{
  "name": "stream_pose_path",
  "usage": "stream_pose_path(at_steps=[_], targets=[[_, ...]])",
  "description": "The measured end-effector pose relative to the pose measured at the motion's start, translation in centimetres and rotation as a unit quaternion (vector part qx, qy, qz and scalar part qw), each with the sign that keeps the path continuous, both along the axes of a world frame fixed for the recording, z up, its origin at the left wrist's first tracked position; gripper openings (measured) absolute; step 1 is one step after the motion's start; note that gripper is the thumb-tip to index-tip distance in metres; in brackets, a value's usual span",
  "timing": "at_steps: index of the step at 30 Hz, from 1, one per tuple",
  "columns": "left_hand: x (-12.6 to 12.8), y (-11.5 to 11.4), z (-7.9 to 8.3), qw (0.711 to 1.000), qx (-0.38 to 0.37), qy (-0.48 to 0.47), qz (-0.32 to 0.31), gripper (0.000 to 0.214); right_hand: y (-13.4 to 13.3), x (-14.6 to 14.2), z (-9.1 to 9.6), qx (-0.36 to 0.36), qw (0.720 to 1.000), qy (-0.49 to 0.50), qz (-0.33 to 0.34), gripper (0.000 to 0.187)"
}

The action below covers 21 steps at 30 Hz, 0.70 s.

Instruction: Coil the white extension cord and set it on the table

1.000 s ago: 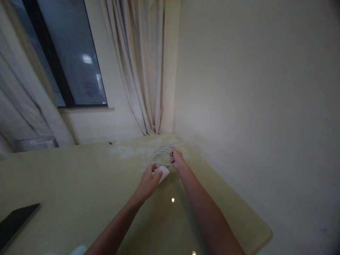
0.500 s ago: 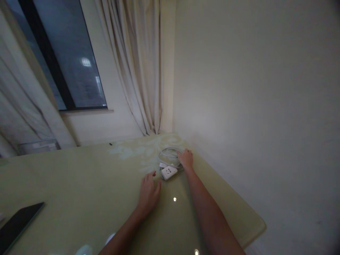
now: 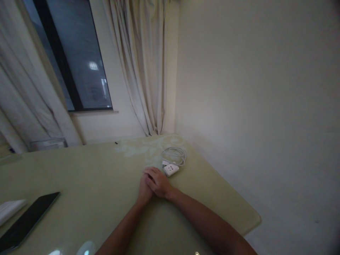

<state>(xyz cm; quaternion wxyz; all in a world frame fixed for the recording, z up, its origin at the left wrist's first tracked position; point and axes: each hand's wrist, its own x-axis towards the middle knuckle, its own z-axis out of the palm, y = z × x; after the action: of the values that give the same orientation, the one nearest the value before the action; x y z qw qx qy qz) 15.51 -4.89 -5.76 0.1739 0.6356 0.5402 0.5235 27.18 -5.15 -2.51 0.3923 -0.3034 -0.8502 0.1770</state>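
My two hands lie together on the pale green table (image 3: pixel 92 184). My right hand (image 3: pixel 158 182) rests on top of my left hand (image 3: pixel 144 193), its fingers curled over it, and holds nothing. My left hand's fingers are hidden beneath it. Just beyond the hands, a little to the right, a small white power socket (image 3: pixel 170 169) lies on the table. Its white cable (image 3: pixel 174 154) is coiled in loops behind it. Neither hand touches the socket or cable.
A dark flat tablet (image 3: pixel 28 220) lies near the table's left front, with a white object (image 3: pixel 10 209) beside it. The table's right edge (image 3: pixel 247 216) runs close to a plain wall. Curtains (image 3: pixel 143 71) and a dark window (image 3: pixel 77 60) stand behind.
My right hand let go of the cable and drew back; my left hand left the socket. Both hands came together on the table, and the socket and coil now lie free.
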Motion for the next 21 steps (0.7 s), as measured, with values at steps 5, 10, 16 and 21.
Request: stream_pose_path(at_steps=[5, 10, 16, 21], targets=[[0.2, -0.4, 0.9, 0.998, -0.046, 0.0, -0.031, 0.023, 1.3, 1.1, -0.4, -0.048, 0.998, -0.003, -0.037, 0.037], [-0.1, -0.2, 1.4, 0.996, -0.072, 0.006, -0.043, 0.024, 1.3, 0.9, -0.2, -0.026, 0.998, -0.019, -0.048, 0.03], [-0.5, 1.1, 1.6, 0.994, -0.079, 0.001, -0.076, 0.023, 1.7, 0.8, 0.0, 0.0, 0.997, -0.041, -0.068, 0.026], [-0.8, 2.0, 2.2, 0.983, -0.083, -0.022, -0.163, 0.019, 2.0, 0.7, -0.5, -0.002, 0.995, -0.035, -0.096, 0.025]])
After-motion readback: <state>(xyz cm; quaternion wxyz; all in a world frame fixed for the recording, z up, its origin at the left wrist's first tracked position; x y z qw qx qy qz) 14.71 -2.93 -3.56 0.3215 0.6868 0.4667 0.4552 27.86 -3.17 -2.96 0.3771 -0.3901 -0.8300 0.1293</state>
